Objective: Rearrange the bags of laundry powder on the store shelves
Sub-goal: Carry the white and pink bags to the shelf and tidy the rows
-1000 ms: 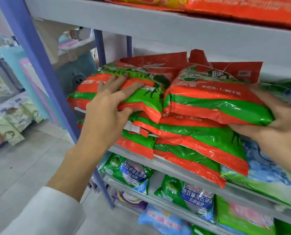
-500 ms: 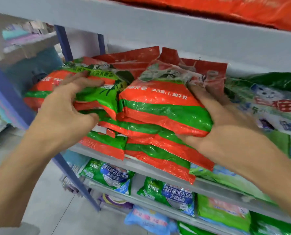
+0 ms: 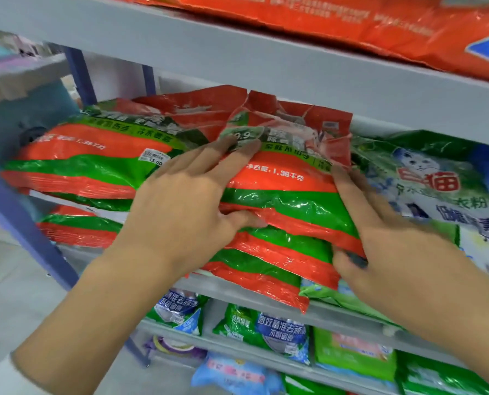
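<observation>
The top red-green bag (image 3: 289,195) is clasped from both sides: the left hand (image 3: 186,206) is laid flat on its left edge, fingers spread and thumb tucked beneath, while the right hand (image 3: 391,238) is pressed against its right edge, thumb under the near corner. The bag is stacked on like bags on the middle shelf (image 3: 337,312), between another red-green pile (image 3: 75,169) at left and a white-green bag (image 3: 443,195) at right.

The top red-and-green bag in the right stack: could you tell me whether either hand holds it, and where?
Both do: the left hand clasps the top red-and-green bag at its left edge, the right hand at its right edge.
</observation>
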Action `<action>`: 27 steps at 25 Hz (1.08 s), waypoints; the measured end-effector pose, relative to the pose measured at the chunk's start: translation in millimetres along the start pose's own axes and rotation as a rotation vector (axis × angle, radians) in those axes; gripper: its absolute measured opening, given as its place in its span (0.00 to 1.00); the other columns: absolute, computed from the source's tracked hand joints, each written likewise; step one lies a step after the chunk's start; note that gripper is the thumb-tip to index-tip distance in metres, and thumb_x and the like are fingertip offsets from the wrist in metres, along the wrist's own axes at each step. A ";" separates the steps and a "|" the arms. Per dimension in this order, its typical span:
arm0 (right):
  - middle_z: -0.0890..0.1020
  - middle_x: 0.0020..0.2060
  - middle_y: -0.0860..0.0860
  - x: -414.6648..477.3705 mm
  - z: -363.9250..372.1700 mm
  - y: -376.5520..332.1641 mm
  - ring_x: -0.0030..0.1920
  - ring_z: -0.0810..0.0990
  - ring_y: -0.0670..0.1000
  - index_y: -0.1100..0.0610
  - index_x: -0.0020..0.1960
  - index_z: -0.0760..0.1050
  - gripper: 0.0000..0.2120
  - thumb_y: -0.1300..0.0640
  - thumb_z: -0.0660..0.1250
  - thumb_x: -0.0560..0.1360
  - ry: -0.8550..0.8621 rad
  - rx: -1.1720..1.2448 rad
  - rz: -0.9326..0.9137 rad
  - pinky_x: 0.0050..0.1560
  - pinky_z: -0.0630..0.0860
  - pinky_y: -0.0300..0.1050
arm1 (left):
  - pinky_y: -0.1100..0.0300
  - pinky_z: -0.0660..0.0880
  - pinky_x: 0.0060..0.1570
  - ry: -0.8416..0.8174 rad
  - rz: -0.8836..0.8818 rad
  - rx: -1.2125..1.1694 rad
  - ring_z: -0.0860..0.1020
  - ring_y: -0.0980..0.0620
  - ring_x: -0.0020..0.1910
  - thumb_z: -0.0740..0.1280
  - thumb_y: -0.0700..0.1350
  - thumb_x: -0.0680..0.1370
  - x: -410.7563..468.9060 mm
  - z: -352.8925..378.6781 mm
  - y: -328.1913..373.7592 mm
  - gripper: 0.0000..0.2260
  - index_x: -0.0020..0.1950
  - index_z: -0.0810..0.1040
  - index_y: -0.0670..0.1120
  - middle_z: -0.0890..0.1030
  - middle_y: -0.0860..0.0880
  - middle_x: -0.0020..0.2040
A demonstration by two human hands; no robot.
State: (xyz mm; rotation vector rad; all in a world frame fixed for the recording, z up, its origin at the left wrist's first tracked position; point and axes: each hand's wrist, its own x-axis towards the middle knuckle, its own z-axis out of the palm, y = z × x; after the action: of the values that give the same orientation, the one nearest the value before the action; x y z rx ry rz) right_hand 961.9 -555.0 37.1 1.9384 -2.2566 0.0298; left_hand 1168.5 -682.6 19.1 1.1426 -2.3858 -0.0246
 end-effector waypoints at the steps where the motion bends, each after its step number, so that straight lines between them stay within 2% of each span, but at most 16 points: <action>1: 0.46 0.79 0.36 -8.6 -2.3 3.9 0.73 0.70 0.49 0.39 0.76 0.26 0.45 0.38 0.60 0.78 -0.042 -0.012 0.042 0.64 0.76 0.48 | 0.54 0.63 0.73 -0.003 -0.007 0.014 0.66 0.51 0.76 0.59 0.76 0.71 0.0 0.2 1.4 0.40 0.80 0.55 0.63 0.61 0.58 0.80; 3: 0.66 0.73 0.36 -28.7 -0.4 25.5 0.69 0.71 0.49 0.41 0.79 0.50 0.39 0.38 0.64 0.74 0.140 0.051 0.035 0.63 0.76 0.50 | 0.54 0.60 0.74 -0.028 -0.032 0.024 0.65 0.50 0.77 0.61 0.75 0.69 1.0 -3.4 5.8 0.42 0.79 0.54 0.64 0.60 0.59 0.80; 4: 0.73 0.67 0.40 -40.6 2.0 39.0 0.66 0.73 0.52 0.42 0.76 0.60 0.34 0.36 0.64 0.73 0.246 0.106 0.114 0.62 0.76 0.54 | 0.55 0.57 0.75 -0.074 -0.056 0.022 0.62 0.51 0.78 0.62 0.76 0.68 1.8 -7.7 10.3 0.43 0.79 0.51 0.65 0.57 0.59 0.81; 5: 0.74 0.67 0.43 -49.9 -0.2 51.3 0.67 0.73 0.55 0.41 0.75 0.64 0.34 0.31 0.60 0.73 0.231 0.125 0.226 0.65 0.75 0.57 | 0.56 0.52 0.76 -0.145 -0.088 0.001 0.58 0.51 0.79 0.61 0.78 0.67 3.9 -13.0 16.0 0.45 0.79 0.49 0.66 0.54 0.60 0.81; 7: 0.64 0.79 0.45 -53.4 7.4 63.5 0.79 0.60 0.54 0.34 0.79 0.55 0.39 0.20 0.43 0.71 0.004 0.131 0.275 0.75 0.64 0.61 | 0.54 0.46 0.77 -0.230 -0.154 -0.096 0.51 0.53 0.81 0.55 0.83 0.64 9.3 -23.8 28.0 0.48 0.80 0.50 0.64 0.51 0.59 0.82; 9: 0.51 0.83 0.48 -55.6 32.7 59.9 0.82 0.46 0.59 0.29 0.78 0.44 0.33 0.24 0.38 0.74 -0.120 0.071 0.183 0.77 0.53 0.69 | 0.49 0.51 0.79 -0.135 -0.103 -0.168 0.54 0.51 0.80 0.48 0.80 0.70 12.8 -24.3 47.0 0.41 0.79 0.59 0.62 0.58 0.55 0.81; 11: 0.54 0.82 0.53 -61.2 55.2 53.2 0.78 0.52 0.72 0.34 0.79 0.53 0.27 0.37 0.53 0.80 -0.073 -0.048 0.117 0.68 0.58 0.81 | 0.44 0.57 0.78 -0.086 -0.012 -0.129 0.61 0.46 0.78 0.47 0.74 0.75 18.3 -12.4 71.9 0.31 0.76 0.63 0.67 0.65 0.54 0.78; 13: 0.56 0.82 0.55 -65.3 64.5 50.3 0.77 0.55 0.74 0.40 0.76 0.63 0.37 0.54 0.72 0.70 -0.025 -0.103 0.080 0.63 0.59 0.85 | 0.38 0.52 0.77 -0.172 0.014 -0.009 0.58 0.42 0.79 0.48 0.77 0.73 27.0 2.5 92.2 0.30 0.73 0.62 0.72 0.62 0.55 0.80; 15: 0.58 0.81 0.54 -65.8 65.3 52.4 0.78 0.56 0.70 0.42 0.77 0.62 0.51 0.65 0.75 0.59 -0.015 -0.124 -0.018 0.67 0.57 0.81 | 0.33 0.42 0.76 -0.219 0.003 0.094 0.48 0.42 0.81 0.47 0.82 0.67 31.8 13.2 103.5 0.35 0.73 0.58 0.75 0.53 0.58 0.82; 17: 0.57 0.81 0.51 -62.4 58.8 47.5 0.80 0.52 0.67 0.40 0.81 0.55 0.53 0.63 0.74 0.62 -0.096 -0.100 -0.098 0.70 0.49 0.75 | 0.32 0.39 0.75 -0.211 0.017 0.139 0.43 0.43 0.81 0.43 0.87 0.60 28.4 16.6 101.3 0.42 0.74 0.52 0.76 0.48 0.59 0.82; 19: 0.45 0.81 0.37 -62.0 47.7 48.6 0.81 0.35 0.55 0.30 0.78 0.50 0.37 0.46 0.66 0.78 -0.166 0.087 -0.165 0.74 0.36 0.67 | 0.32 0.41 0.75 -0.205 0.072 0.193 0.42 0.43 0.81 0.42 0.88 0.56 22.0 15.8 96.1 0.48 0.75 0.48 0.75 0.47 0.58 0.82; 20: 0.43 0.78 0.28 -59.2 29.6 53.3 0.79 0.30 0.45 0.23 0.74 0.52 0.26 0.36 0.57 0.80 -0.248 0.285 -0.125 0.76 0.32 0.60 | 0.32 0.43 0.75 -0.204 0.100 0.213 0.43 0.42 0.81 0.41 0.88 0.55 20.8 14.1 95.7 0.49 0.76 0.47 0.75 0.47 0.57 0.83; 21: 0.46 0.75 0.22 -56.4 9.9 60.4 0.77 0.32 0.36 0.18 0.69 0.57 0.21 0.29 0.54 0.76 -0.294 0.460 -0.055 0.78 0.35 0.52 | 0.31 0.45 0.75 -0.201 0.118 0.224 0.44 0.42 0.81 0.40 0.88 0.56 20.3 13.5 95.4 0.49 0.76 0.48 0.74 0.48 0.57 0.83; 23: 0.56 0.72 0.20 -47.3 -11.8 79.5 0.75 0.44 0.26 0.20 0.65 0.66 0.20 0.30 0.54 0.74 -0.218 0.685 0.054 0.77 0.46 0.39 | 0.32 0.48 0.75 -0.183 0.107 0.216 0.47 0.41 0.81 0.35 0.86 0.60 21.7 13.9 95.3 0.45 0.76 0.50 0.74 0.51 0.56 0.82; 26: 0.52 0.77 0.28 -18.5 8.6 94.3 0.76 0.40 0.31 0.29 0.76 0.55 0.23 0.39 0.50 0.82 -0.131 0.406 0.065 0.76 0.40 0.35 | 0.31 0.53 0.72 -0.129 0.079 0.215 0.55 0.39 0.80 0.37 0.77 0.74 17.6 19.4 103.0 0.33 0.75 0.60 0.71 0.60 0.54 0.81; 27: 0.55 0.78 0.31 -6.2 14.9 90.4 0.78 0.45 0.36 0.31 0.77 0.56 0.22 0.43 0.51 0.84 -0.153 0.369 0.076 0.78 0.42 0.36 | 0.32 0.56 0.71 -0.095 0.083 0.220 0.57 0.39 0.79 0.40 0.75 0.76 14.3 21.3 104.5 0.31 0.75 0.61 0.70 0.63 0.53 0.80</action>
State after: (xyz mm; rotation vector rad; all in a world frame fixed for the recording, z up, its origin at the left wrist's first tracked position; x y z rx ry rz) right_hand 872.2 -536.6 30.0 2.0874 -2.5747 0.3425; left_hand 1075.5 -629.3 29.5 1.1609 -2.5688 0.2213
